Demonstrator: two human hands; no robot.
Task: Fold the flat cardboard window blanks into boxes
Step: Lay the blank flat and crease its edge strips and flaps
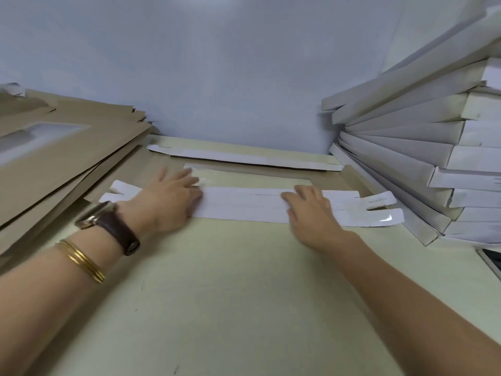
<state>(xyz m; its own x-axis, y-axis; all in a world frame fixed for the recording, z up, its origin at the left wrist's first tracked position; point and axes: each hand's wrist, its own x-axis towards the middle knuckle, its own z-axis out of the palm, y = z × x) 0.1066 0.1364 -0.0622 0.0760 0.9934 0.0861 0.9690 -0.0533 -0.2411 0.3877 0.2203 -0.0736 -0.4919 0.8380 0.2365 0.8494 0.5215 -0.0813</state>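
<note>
A cardboard window blank (244,204) lies flat on the pale table (217,280), brown side down, with its near white flap folded over toward the middle. My left hand (168,202) presses flat on the left part of that flap. My right hand (311,210) presses flat on its right part, fingers spread. White tabs stick out at both ends of the flap. The far flap (244,158) of the blank stands slightly raised near the wall.
A pile of flat brown window blanks (62,150) slopes down from the left. Several folded white boxes (423,147) are stacked at the right against the wall. A pale wall closes the back.
</note>
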